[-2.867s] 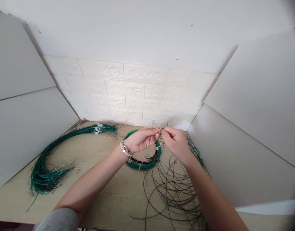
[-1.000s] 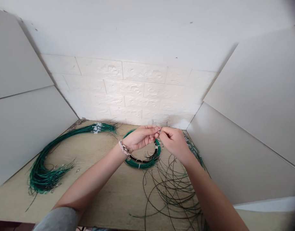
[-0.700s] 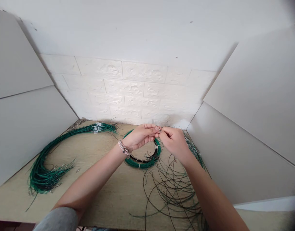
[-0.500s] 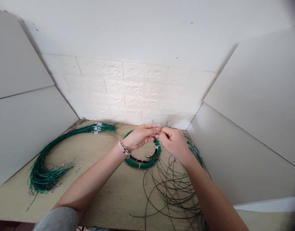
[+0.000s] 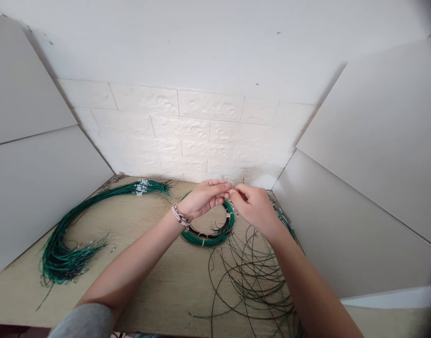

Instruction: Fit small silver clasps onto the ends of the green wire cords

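1. Our left hand (image 5: 207, 197) pinches a tiny, indistinct piece (image 5: 231, 188) near the far-right edge of the round green wire coil (image 5: 208, 242).
2. Our right hand (image 5: 253, 205) curls beside it; we cannot tell what it grips.

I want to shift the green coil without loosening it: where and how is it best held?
Probably take the coil by its near rim, at the pale tie, coming from the near side: strands there look bound and uncovered, while the left hand hides much of the far rim.
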`<state>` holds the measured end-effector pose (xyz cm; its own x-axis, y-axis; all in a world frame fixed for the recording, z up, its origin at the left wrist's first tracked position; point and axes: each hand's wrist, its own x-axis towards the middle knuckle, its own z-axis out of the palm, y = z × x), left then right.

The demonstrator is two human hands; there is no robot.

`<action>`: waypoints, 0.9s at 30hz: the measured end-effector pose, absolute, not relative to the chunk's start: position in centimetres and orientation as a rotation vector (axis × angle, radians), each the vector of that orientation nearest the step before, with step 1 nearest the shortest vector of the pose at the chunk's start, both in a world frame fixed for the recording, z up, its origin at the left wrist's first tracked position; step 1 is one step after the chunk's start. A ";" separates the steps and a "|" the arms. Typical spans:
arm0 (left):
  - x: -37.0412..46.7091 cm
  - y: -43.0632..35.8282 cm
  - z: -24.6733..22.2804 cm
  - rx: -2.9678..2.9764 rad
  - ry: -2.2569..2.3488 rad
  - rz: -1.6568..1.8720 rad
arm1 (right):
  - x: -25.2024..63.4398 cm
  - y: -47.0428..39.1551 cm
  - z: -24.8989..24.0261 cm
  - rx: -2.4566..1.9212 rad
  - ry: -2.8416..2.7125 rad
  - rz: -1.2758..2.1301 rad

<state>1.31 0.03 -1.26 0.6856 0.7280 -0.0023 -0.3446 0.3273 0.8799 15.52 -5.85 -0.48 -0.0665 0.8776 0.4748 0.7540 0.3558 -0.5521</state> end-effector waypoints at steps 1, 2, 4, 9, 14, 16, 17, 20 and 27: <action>1.3 0.1 -1.2 0.999 0.439 0.738 | 15.6 -5.8 -0.5 -1.418 -1.834 0.228; 1.2 0.1 -1.2 0.987 0.442 0.742 | 15.6 -5.8 -0.5 -1.409 -1.823 0.250; 1.2 0.1 -1.2 0.972 0.449 0.744 | 15.6 -5.9 -0.5 -1.398 -1.809 0.277; 1.3 0.1 -1.2 0.991 0.431 0.722 | 15.6 -5.9 -0.4 -1.391 -1.803 0.285; 1.4 0.1 -1.4 0.993 0.423 0.723 | 15.7 -5.9 -0.4 -1.403 -1.807 0.272; 1.4 0.1 -1.4 0.994 0.437 0.734 | 15.7 -5.8 -0.4 -1.406 -1.805 0.266; 1.3 0.2 -1.3 0.998 0.441 0.740 | 15.7 -5.8 -0.4 -1.406 -1.803 0.269; 1.2 0.2 -1.3 1.017 0.448 0.768 | 15.8 -5.7 -0.4 -1.411 -1.777 0.292; 1.1 0.4 -1.3 1.046 0.462 0.780 | 15.7 -5.4 -0.7 -1.397 -1.652 0.365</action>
